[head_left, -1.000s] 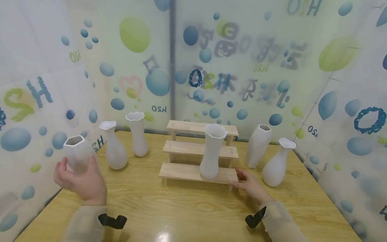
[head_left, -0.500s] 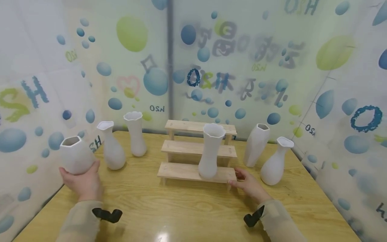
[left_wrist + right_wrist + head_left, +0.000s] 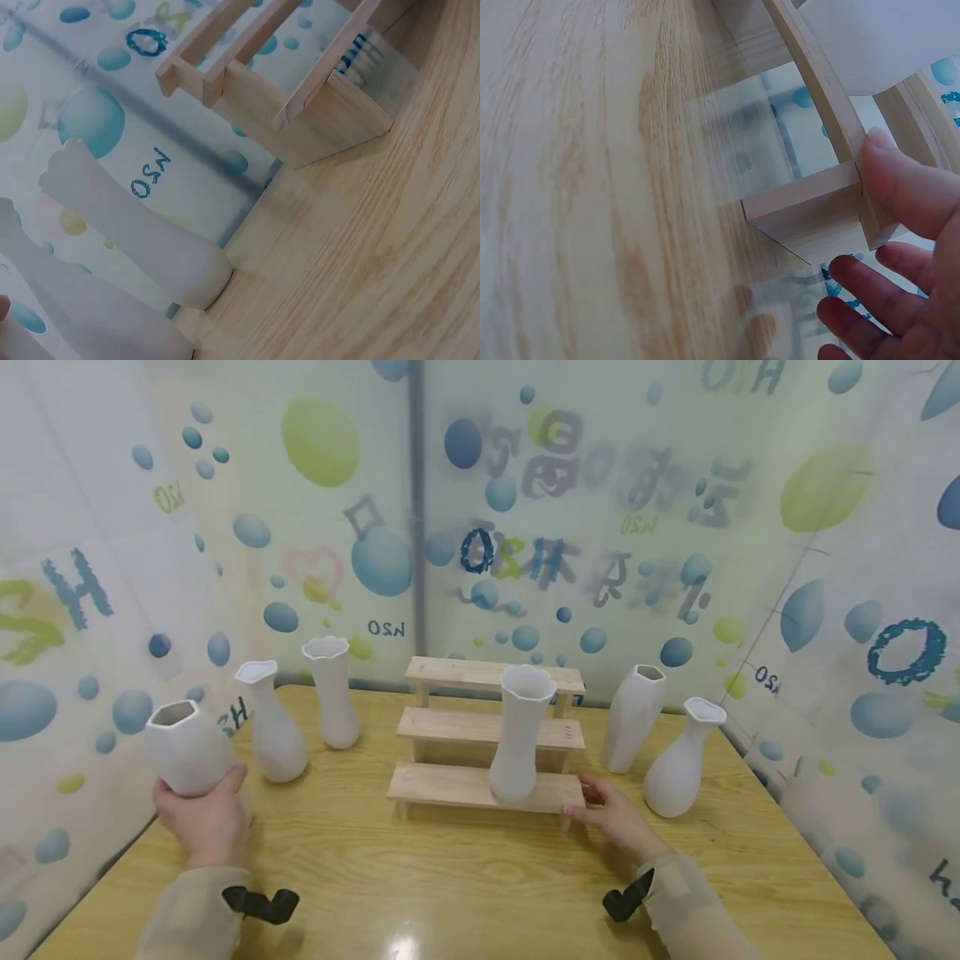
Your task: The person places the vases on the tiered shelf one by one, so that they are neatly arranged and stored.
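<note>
My left hand (image 3: 206, 827) grips a faceted white vase (image 3: 191, 747) low on its body at the table's left; in the left wrist view only a fingertip and part of that vase (image 3: 15, 345) show at the corner. Around the right end of the lowest step of a three-step wooden stand (image 3: 450, 785) are the thumb and fingers of my right hand (image 3: 622, 818). In the right wrist view the thumb of this hand (image 3: 915, 262) presses the step's edge (image 3: 825, 86), with the index finger beneath its end. A scalloped white vase (image 3: 517, 735) stands upright on that step.
Left of the stand are a narrow-necked vase (image 3: 277, 735) and a scalloped vase (image 3: 333, 697). To its right stand a twisted faceted vase (image 3: 632, 718) and another narrow-necked vase (image 3: 678, 768). Patterned curtains (image 3: 322, 510) surround the wooden table (image 3: 450, 885).
My left hand has shifted its hold lower on the faceted vase, which now leans and shows more of its side. My right hand keeps its place at the stand. The head view has shifted slightly.
</note>
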Available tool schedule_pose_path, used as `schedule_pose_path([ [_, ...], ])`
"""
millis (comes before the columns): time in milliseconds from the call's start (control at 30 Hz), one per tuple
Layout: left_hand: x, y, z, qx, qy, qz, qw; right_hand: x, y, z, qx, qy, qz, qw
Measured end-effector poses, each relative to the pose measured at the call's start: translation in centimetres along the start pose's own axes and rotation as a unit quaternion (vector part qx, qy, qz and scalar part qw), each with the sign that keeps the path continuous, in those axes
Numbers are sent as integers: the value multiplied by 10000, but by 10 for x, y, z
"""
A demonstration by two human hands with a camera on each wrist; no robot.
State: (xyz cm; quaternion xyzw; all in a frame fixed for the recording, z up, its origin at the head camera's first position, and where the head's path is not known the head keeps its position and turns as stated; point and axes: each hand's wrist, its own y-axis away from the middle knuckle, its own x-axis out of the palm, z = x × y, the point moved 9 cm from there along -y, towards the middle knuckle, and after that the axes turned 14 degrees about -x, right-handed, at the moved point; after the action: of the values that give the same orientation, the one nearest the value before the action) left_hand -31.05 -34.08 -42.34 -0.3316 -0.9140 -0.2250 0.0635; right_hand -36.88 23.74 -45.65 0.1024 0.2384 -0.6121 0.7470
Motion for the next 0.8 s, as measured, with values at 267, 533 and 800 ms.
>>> schedule_pose_path([
  [267,17,26,-4,154,-601,440,9971,0,0,0,13,-66,-29,10000],
  [533,59,67,-12,608,-868,1272,9862,0,2,3,-7,-45,-2,10000],
  [800,110,104,-1,366,-1324,2371,9617,1,1,1,1,-43,-12,10000],
])
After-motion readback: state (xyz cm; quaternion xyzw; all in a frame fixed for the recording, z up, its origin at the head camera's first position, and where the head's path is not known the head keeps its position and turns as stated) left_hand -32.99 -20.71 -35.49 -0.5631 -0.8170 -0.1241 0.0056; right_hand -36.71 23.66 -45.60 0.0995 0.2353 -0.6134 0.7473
